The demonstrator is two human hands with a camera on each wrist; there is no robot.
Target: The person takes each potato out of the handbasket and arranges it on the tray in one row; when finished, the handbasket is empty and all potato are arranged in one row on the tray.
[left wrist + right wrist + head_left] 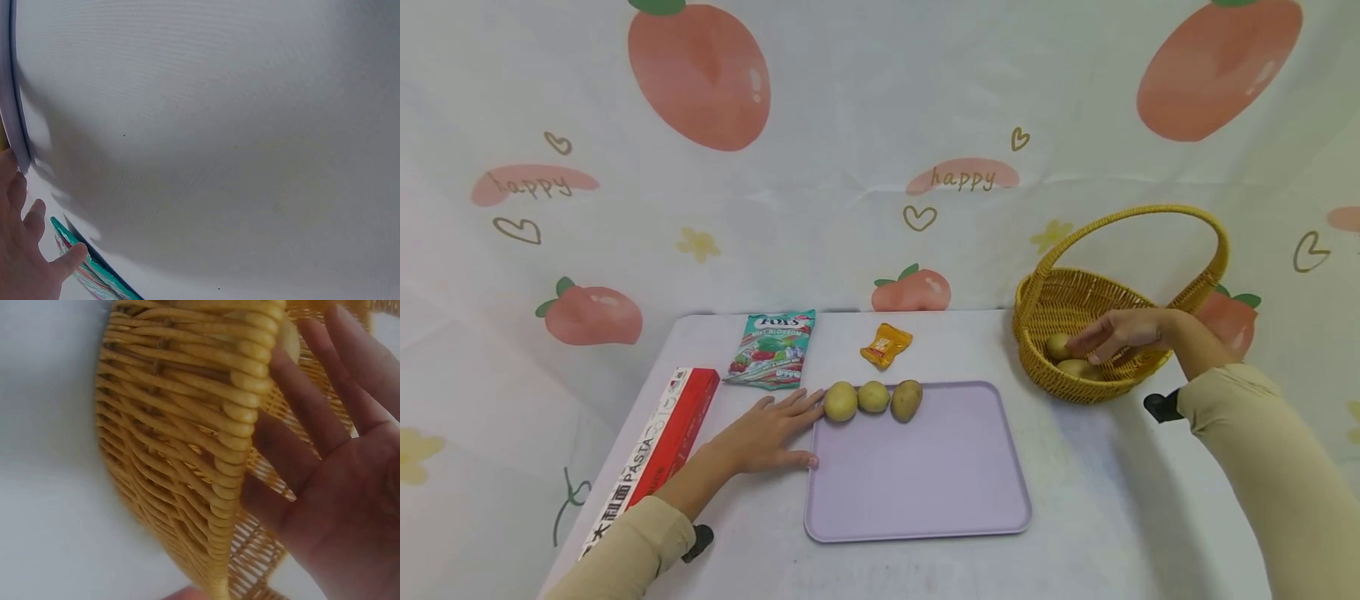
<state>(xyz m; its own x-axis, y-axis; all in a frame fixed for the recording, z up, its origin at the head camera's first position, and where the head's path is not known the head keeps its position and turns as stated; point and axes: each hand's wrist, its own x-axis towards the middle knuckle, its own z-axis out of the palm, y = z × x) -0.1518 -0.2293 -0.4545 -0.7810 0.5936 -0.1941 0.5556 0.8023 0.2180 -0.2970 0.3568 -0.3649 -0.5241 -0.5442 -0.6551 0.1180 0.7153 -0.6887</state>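
Three potatoes [872,397] lie in a row along the far left edge of a light purple tray [917,483]. My left hand [771,435] rests beside them with fingers spread, its fingertips at the tray's left rim and the leftmost potato. In the left wrist view, that hand [30,253] shows at the lower left. My right hand [1123,331] reaches over the rim into a yellow wicker basket [1060,387], above two potatoes [1081,369]. The right wrist view shows the hand's [350,487] fingers loosely extended inside the basket, with nothing seen held.
Left of the tray lies a long red and white pasta box [658,442]. A green candy bag [771,350] and a small orange packet [886,346] lie behind the tray. The basket's tall handle [1150,212] arches over it. A printed cloth [820,167] hangs behind the table.
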